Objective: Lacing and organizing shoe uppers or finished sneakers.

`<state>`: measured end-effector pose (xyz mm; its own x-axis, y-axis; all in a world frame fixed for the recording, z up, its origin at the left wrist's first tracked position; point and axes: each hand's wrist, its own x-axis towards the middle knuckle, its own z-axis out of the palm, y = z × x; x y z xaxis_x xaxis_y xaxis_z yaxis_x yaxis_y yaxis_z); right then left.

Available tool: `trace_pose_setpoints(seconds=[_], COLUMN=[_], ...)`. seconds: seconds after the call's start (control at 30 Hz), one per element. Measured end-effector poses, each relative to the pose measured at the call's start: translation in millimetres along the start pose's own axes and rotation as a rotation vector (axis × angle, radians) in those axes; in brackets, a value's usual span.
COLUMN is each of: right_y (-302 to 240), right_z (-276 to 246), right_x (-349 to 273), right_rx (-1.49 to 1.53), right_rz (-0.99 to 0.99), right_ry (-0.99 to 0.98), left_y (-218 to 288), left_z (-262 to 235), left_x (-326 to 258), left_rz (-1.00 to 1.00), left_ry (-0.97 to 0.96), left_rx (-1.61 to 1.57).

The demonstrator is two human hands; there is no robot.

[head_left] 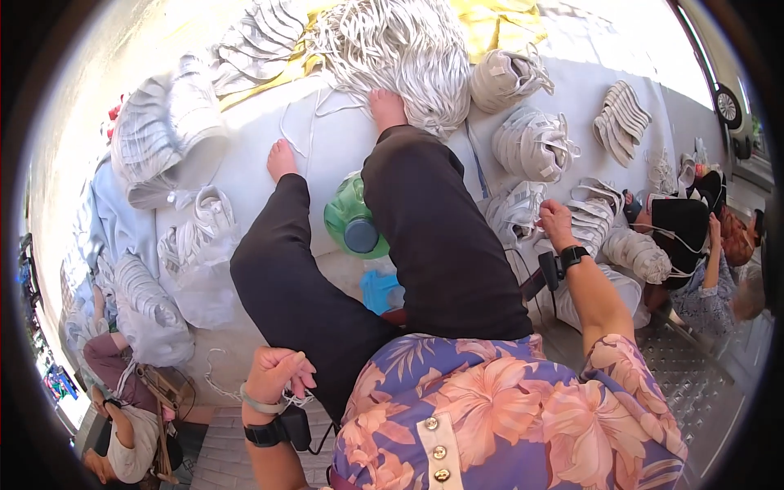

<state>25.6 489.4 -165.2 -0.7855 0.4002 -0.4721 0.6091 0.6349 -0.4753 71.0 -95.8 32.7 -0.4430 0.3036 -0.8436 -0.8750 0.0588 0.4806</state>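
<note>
My right hand (555, 222) is at the right, its fingers pinched together beside the white shoe upper with laces (516, 211). Whether it grips the upper or a lace is too small to tell. Close to my left thigh, my left hand (280, 371) has its fingers curled in. White cord (299, 398) shows just below those fingers; what they hold, if anything, is hidden. Above the right hand stand nested stacks of white shoe uppers (531, 145). A big heap of white shoelaces (396, 53) lies at my right foot.
Between my legs are a green plastic bottle (346, 214) with a dark cap and a blue plastic piece (380, 289). More stacked uppers (147, 135) and a plastic bag (204, 286) lie left. Other people sit at the lower left and far right. A metal step (682, 380) is lower right.
</note>
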Motion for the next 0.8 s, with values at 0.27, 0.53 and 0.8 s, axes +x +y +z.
trace_pose_setpoints(seconds=[0.27,0.53,0.8], right_y=[-53,-67,-263], right_z=[-1,37,329], right_x=[18,50,202], right_rx=[0.045,-0.107,-0.670], right_rz=[-0.067,-0.036,-0.864], right_ry=[0.167,-0.297,0.521], left_y=[12,2,31], left_z=[-4,-25,-20], left_x=[8,24,22], left_rz=[-0.072,-0.235,-0.255], left_ry=[0.082,-0.011,0.070], left_rx=[-0.024,-0.152,-0.193])
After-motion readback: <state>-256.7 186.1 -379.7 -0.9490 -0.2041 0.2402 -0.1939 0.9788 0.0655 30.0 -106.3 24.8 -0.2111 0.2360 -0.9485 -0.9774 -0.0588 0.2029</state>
